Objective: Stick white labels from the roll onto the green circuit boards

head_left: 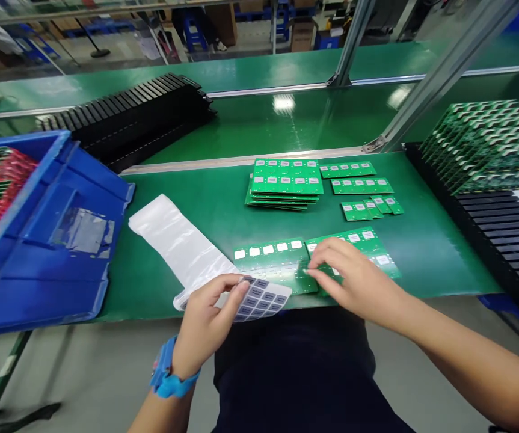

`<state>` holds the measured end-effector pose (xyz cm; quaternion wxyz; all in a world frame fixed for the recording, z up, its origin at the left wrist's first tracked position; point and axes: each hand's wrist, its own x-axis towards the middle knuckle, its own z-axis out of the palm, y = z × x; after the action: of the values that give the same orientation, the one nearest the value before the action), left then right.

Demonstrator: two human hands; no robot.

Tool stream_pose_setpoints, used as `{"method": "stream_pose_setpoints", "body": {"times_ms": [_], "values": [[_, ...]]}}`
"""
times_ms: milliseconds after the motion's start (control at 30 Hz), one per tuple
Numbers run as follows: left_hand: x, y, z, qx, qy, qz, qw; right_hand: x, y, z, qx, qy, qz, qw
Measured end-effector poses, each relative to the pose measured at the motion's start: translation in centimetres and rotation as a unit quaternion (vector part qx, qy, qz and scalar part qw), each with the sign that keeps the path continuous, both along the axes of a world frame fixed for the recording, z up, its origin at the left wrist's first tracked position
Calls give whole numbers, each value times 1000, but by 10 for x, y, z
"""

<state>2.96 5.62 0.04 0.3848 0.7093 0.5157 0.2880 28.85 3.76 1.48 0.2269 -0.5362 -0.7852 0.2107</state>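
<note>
A curled sheet of small grey-and-white printed labels (261,299) is pinched in the left hand (207,325), thumb and fingers clasping its edge above the green bench mat (412,240), bent so that it stays clear of the boards. The right hand (353,279) lies over two flat green circuit-board panels (268,255), its fingertips down near where they meet, perhaps pinning them or pressing something too small to make out, so its grip cannot be told. A long white plastic backing strip (178,240) trails from the sheet. Farther off lie a stack of green boards (284,186), a blue plastic bin (47,240) and a black slotted rack (498,234)
</note>
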Motion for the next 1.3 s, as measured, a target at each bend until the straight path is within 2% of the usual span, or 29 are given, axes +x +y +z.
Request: {"method": "stream_pose_setpoints", "body": {"times_ms": [100,167,267,333,433,533,633,733,867,967,1033,1100,1133,1200,1300], "values": [[3,0,6,23,17,-17,999,-42,10,1,-81,169,37,982],[3,0,7,28,24,-21,999,-66,16,1,-120,245,28,962],[-2,-1,6,26,33,-13,999,-76,22,2,-149,302,-12,942],[-6,-2,4,27,32,2,999,-60,26,6,-149,289,-47,945],[-14,-3,-1,29,17,40,999,-14,33,10,-190,154,-71,967],[-21,-3,-7,24,-10,99,995,28,37,9,-296,-10,-26,955],[-22,-2,-10,15,-52,162,985,44,35,1,-323,-74,17,943],[-20,-1,-9,9,-85,199,976,42,33,-7,-304,-86,31,948],[-19,0,-8,30,-108,210,971,35,27,-12,-265,-105,38,958],[-22,0,-9,65,-92,220,969,30,16,-12,-158,-198,12,967],[-25,-1,-10,97,-56,216,970,26,11,-9,-76,-256,-26,963],[-26,-2,-10,122,-27,199,972,21,12,-6,-48,-239,-44,969],[-27,-2,-10,125,-21,191,973,19,15,-5,-64,-198,-36,977],[-26,-3,-9,108,-27,188,976,13,23,-3,-142,-85,7,986],[-23,-5,-9,53,-64,200,976,5,34,-7,-258,24,63,964]]}}
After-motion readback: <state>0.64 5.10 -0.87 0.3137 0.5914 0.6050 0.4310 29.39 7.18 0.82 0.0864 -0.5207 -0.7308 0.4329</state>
